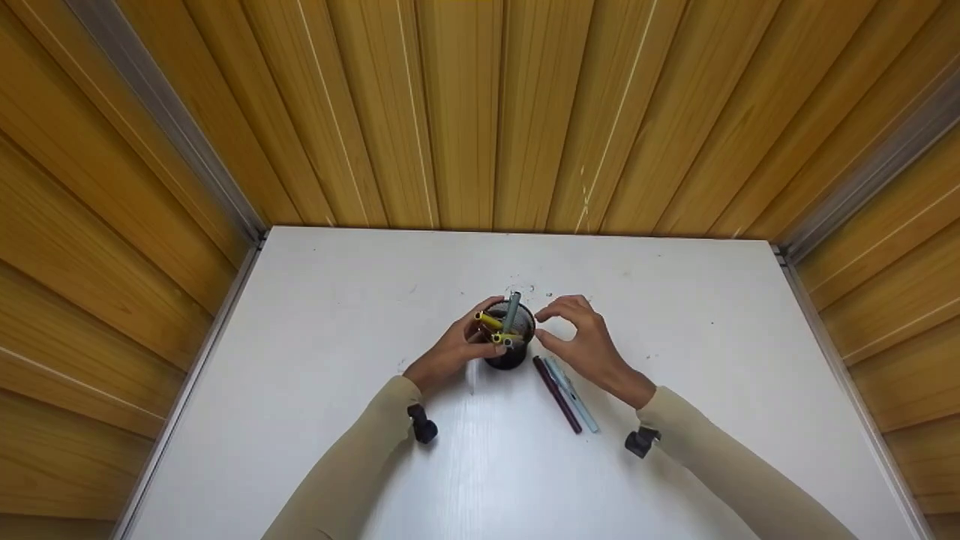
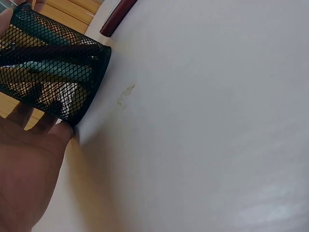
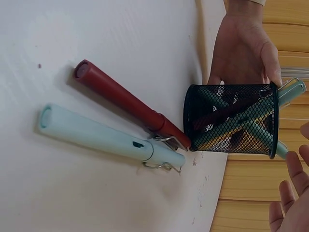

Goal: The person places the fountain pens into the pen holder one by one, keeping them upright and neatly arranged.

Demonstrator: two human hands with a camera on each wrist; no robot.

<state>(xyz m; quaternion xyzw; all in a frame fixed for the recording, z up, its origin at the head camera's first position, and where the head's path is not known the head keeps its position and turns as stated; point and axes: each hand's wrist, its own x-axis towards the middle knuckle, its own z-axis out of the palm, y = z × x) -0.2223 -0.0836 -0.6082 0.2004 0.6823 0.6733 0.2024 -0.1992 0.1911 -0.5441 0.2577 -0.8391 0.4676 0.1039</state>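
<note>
A black mesh pen holder [image 1: 507, 361] stands upright on the white table, and my left hand [image 1: 452, 350] grips it from the left, thumb near the rim. Inside it are yellow pens [image 1: 490, 321] and pale green pens [image 1: 512, 310]. The right wrist view shows a dark pen through the mesh [image 3: 231, 118]. Just right of the rim is my right hand [image 1: 589, 343], thumb and forefinger curved apart with nothing between them. On the table below it, a dark red pen [image 1: 557, 395] and a light blue pen [image 1: 574, 397], both capped with clips, lie side by side.
The white tabletop [image 1: 337, 315] carries small dark marks. Wood-patterned panels [image 1: 457, 112] rise behind the table and on both sides, joined by grey metal posts [image 1: 180, 112]. Each sleeved wrist wears a small black camera [image 1: 424, 429].
</note>
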